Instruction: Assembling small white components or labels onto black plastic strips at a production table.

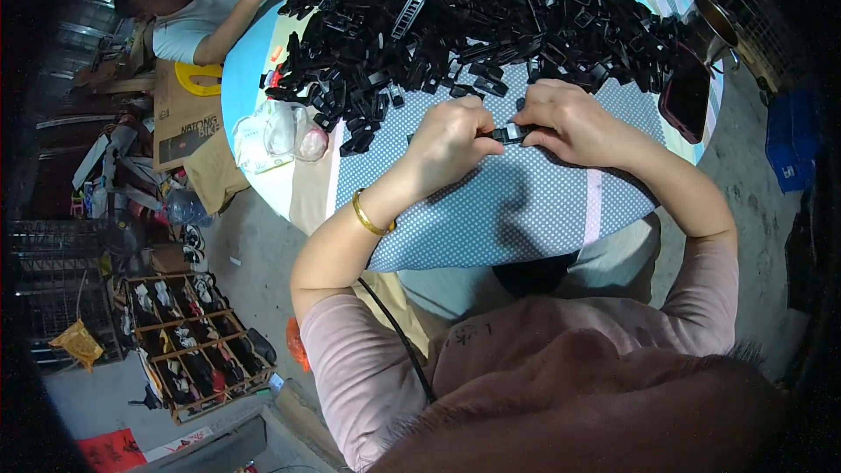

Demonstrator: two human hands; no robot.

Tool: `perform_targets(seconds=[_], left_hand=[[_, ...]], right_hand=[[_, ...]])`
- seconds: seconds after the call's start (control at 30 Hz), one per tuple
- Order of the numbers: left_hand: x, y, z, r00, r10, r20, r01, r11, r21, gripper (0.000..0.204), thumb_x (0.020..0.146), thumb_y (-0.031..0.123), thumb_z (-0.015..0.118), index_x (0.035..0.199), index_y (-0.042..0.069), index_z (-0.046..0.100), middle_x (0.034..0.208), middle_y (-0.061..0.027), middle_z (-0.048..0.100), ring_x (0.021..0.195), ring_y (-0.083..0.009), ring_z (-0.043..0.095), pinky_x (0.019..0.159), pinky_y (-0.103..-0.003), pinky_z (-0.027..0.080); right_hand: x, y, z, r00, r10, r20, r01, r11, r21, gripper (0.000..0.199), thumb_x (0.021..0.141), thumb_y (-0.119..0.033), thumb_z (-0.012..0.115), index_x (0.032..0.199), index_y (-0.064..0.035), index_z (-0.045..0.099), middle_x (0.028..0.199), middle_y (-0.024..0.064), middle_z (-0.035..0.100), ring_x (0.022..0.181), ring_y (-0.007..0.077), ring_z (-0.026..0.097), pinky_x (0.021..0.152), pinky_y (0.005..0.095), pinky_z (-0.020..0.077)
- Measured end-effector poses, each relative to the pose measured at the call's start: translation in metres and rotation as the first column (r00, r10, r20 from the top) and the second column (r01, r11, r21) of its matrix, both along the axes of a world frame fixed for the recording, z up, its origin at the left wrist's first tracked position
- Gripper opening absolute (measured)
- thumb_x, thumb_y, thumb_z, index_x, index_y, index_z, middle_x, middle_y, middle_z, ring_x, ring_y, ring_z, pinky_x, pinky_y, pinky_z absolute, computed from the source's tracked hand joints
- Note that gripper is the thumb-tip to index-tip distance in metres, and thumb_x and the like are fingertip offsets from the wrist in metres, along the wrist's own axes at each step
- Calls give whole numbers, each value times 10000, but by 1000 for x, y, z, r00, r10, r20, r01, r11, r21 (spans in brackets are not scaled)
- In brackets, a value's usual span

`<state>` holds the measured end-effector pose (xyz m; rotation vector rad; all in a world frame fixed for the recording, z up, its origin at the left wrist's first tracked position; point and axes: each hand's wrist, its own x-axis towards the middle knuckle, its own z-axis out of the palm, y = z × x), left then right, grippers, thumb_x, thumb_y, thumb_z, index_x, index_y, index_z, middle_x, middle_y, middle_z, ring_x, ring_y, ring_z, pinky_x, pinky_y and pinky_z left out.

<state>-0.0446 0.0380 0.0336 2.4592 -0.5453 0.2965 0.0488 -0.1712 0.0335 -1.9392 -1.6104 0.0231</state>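
Over the near part of the patterned tablecloth (491, 219), my two hands meet at a small black plastic part (501, 135) with a pale, shiny bit near its right end. My left hand (451, 140) is closed and pinches the left end between thumb and fingers. From the other side my right hand (561, 123) closes its thumb and fingers on the right end. The fingers cover much of the part, so its exact kind cannot be made out. Just beyond my hands spreads a large pile of black plastic parts (473, 31), among them a ladder-like strip (408, 15).
Left of the pile lie a clear plastic bag (267, 136) and small red pieces (275, 79). At the table's right edge are a dark phone (686, 98) and a metal cup (717, 22). A co-worker (210, 0) reaches toward the pile at far left. A blue crate (793, 136) stands right.
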Motion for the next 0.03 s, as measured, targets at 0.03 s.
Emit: perform_targets(seconds=[0.03], left_hand=[[0,-1,2,1000,18,-24,-18,1000,11,218,659,138,820,748,1,675,722,-124,627,607,-274,618,536,-350,473]], right_hand=[[0,-1,-2,1000,-12,12,13,1000,-5,285,738,-152,738,969,4,678,831,115,591,849,288,589,778,412,484]])
